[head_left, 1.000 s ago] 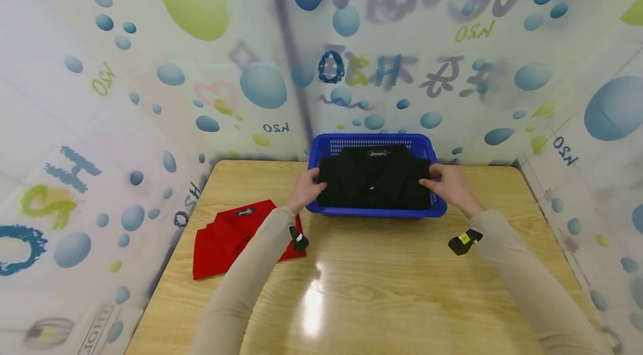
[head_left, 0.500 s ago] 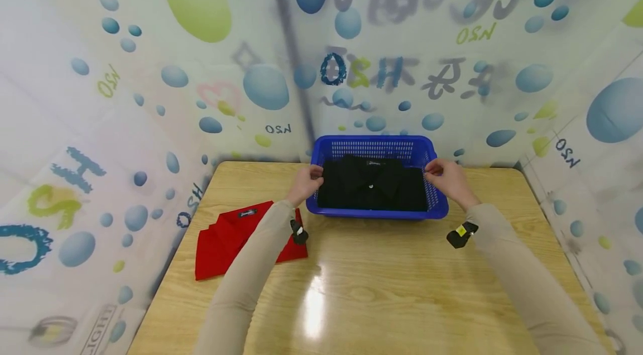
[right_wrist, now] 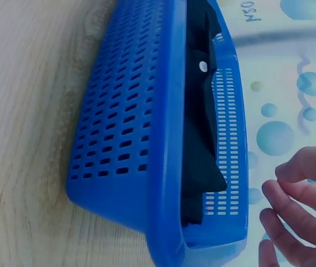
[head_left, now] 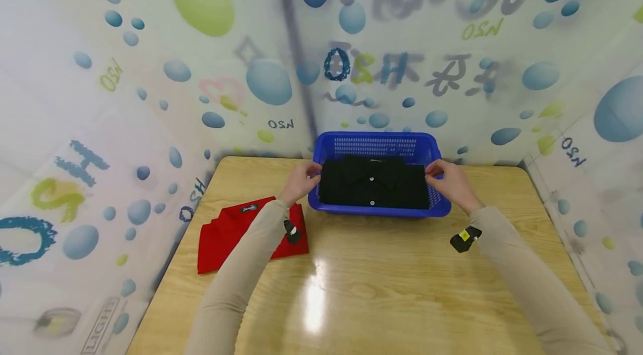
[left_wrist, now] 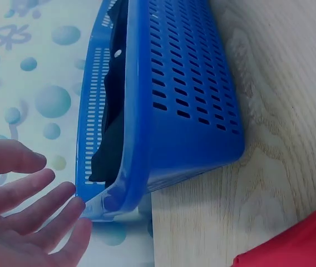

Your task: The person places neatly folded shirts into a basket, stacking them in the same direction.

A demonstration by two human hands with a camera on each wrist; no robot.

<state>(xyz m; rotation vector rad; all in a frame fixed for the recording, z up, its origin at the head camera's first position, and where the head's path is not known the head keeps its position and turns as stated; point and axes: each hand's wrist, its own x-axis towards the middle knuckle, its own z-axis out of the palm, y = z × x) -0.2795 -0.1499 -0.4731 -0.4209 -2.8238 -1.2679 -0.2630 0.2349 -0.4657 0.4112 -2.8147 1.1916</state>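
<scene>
A folded black shirt [head_left: 372,185] with pale buttons lies inside a blue perforated plastic basket [head_left: 379,211] at the back of the table. My left hand [head_left: 303,179] hovers at the basket's left end. In the left wrist view its fingers [left_wrist: 47,214] are relaxed and slightly spread, near the rim, holding nothing. At the opposite end is my right hand [head_left: 450,182]. Its fingers [right_wrist: 291,217] are loosely bent in the right wrist view, beside the basket and apart from the black cloth [right_wrist: 200,150]. The shirt's lower part is hidden by the basket wall.
A folded red shirt [head_left: 236,232] with a dark neck label lies on the wooden table [head_left: 382,282], left of the basket and partly behind my left forearm. A patterned wall [head_left: 241,37] stands directly behind the basket, with more wall on both sides.
Both hands held the black shirt's sides a second ago, then let go. The shirt has settled lower in the basket, and a second button now shows. The red shirt has stayed put.
</scene>
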